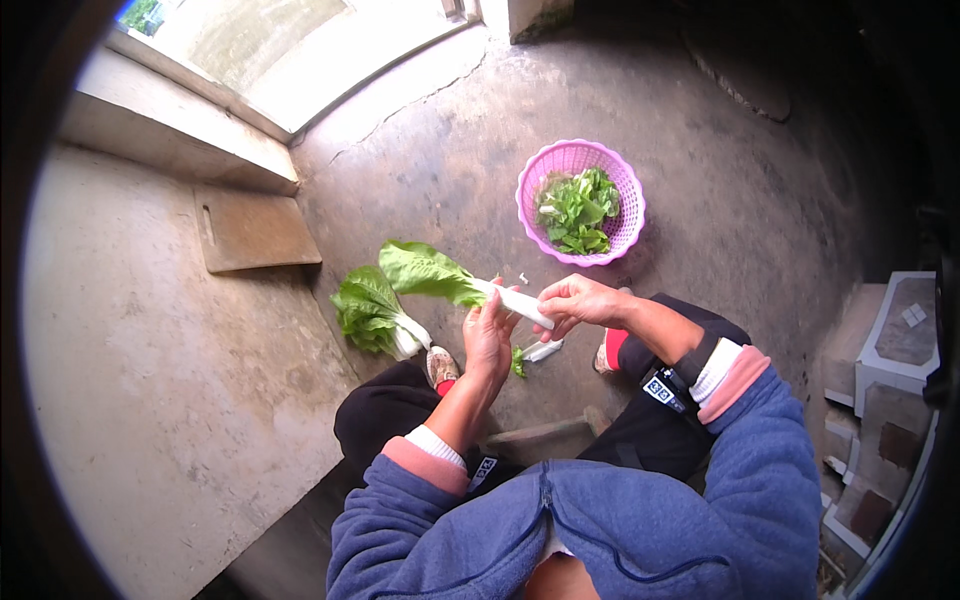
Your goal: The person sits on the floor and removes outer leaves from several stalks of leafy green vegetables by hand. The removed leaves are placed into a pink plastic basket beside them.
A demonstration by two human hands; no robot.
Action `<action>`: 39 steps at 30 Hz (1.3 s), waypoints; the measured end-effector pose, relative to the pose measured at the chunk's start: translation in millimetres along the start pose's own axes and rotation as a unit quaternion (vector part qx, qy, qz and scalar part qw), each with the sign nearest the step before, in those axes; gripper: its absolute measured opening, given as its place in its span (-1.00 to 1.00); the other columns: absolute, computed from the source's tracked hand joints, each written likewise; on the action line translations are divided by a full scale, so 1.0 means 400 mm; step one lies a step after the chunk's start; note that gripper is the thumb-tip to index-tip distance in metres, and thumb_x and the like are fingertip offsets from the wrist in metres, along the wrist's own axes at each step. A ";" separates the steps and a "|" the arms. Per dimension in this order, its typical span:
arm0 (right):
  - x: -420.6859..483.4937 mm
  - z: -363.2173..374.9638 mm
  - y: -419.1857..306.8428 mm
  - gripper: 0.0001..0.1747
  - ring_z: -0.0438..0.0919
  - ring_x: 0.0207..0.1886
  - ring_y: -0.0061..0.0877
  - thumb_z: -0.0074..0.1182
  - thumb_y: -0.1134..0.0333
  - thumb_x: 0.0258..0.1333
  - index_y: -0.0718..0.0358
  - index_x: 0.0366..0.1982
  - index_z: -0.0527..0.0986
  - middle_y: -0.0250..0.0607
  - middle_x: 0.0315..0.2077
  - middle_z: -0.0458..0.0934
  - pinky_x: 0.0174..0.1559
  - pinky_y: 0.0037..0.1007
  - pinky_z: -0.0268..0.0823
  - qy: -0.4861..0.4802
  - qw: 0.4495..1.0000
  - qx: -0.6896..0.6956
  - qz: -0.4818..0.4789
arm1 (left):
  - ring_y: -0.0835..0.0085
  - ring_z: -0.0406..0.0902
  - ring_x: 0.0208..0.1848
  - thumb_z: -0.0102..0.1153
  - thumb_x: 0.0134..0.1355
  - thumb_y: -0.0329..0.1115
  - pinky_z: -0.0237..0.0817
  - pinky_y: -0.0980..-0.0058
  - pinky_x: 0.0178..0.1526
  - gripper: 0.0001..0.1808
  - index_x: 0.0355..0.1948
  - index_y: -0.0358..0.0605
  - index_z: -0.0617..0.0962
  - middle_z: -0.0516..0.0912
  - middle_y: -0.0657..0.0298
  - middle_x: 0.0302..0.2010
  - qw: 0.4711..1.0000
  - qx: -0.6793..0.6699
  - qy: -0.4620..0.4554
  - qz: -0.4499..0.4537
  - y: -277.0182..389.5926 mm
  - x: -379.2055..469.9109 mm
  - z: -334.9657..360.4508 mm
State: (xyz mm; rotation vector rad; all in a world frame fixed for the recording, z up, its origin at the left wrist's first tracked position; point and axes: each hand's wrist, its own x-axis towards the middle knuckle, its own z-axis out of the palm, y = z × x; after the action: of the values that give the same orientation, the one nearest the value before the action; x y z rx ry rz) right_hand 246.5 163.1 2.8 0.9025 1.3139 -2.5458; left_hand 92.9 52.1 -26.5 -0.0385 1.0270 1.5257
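Note:
A long leaf of a green vegetable with a thick white stalk (517, 301) spans both of my hands, its broad green blade (420, 268) pointing to the left. My left hand (489, 326) grips it where the blade meets the stalk. At the stalk's thick end, my right hand (577, 304) pinches it between thumb and fingers. On the floor left of my hands lies a bunch of similar leaves (371, 311), white stems towards my shoe. Below the held stalk, between my feet, rests a loose white stalk piece (541, 350) with a bit of green leaf (517, 361).
A pink plastic basket (639, 202) with torn green leaves (581, 210) stands on the concrete floor beyond my hands. A wooden cutting board (259, 232) leans against the wall at left. Past a doorway sill (375, 71) is bright daylight. A tiled structure (900, 337) stands at right.

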 end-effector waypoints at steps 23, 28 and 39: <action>0.053 -0.023 0.034 -0.70 0.40 -0.64 -0.58 -0.18 0.22 0.17 0.28 -0.50 0.43 -0.34 -0.67 0.41 -0.54 -0.52 0.29 0.371 0.856 -0.254 -0.256 | 0.24 0.53 -0.03 0.05 0.25 -0.24 0.37 0.28 0.05 -0.69 -0.10 -0.26 0.44 0.56 -0.04 -0.09 0.999 -0.012 0.030 0.009 0.000 -0.002 -0.001; 0.016 -0.135 -0.020 -0.40 0.33 0.16 -0.19 0.02 0.11 0.09 0.20 0.14 0.29 0.15 0.10 0.30 0.07 -0.26 0.27 0.523 0.638 -0.554 -0.113 | 0.27 0.58 -0.12 0.07 0.24 -0.26 0.41 0.33 -0.03 -0.69 -0.11 -0.28 0.46 0.60 0.00 -0.18 0.997 0.074 -0.004 -0.036 0.000 -0.012 0.006; 0.042 0.020 0.024 -0.55 0.46 -0.56 -0.69 -0.03 0.03 0.19 0.30 -0.17 0.52 -0.32 -0.51 0.55 -0.51 -0.62 0.33 0.043 0.997 -0.003 -0.068 | 0.46 0.59 -0.39 0.14 0.19 -0.27 0.43 0.52 -0.29 -0.74 -0.21 -0.26 0.55 0.63 0.18 -0.40 0.967 0.213 -0.103 -0.090 -0.011 -0.034 0.024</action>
State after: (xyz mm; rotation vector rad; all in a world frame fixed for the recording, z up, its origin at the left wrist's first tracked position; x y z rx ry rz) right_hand 232.9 153.6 -10.0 0.9633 1.4543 -2.6284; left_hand 104.9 46.8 -15.8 0.3142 1.1310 1.0948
